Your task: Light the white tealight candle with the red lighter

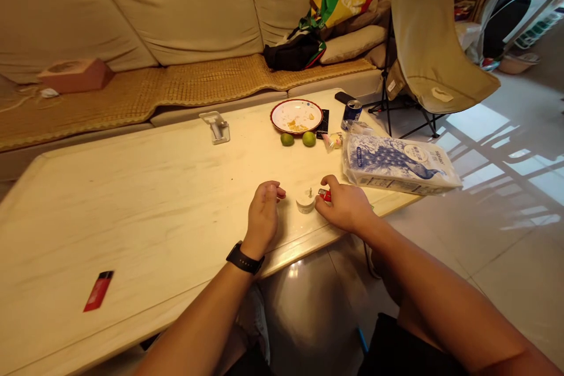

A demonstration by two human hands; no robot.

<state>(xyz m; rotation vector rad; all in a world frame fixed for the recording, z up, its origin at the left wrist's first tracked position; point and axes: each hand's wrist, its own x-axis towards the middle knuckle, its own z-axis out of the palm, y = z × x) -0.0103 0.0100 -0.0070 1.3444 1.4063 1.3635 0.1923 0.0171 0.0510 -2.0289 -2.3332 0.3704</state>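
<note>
A small white candle [305, 202] with a short wick stands on the pale table [145, 188] near its front edge. My right hand [344, 206] is closed round a red lighter [325, 194], whose tip sits just right of the candle. My left hand [263, 215] rests on the table just left of the candle, fingers curled loosely with nothing visible in them. A black watch is on my left wrist.
A second red lighter [98, 290] lies at the table's front left. Further back are a plate [296, 116], two limes [298, 139], a can [351, 113], a phone stand [215, 126] and a printed pack [399, 163]. A sofa and a folding chair [429, 41] stand behind.
</note>
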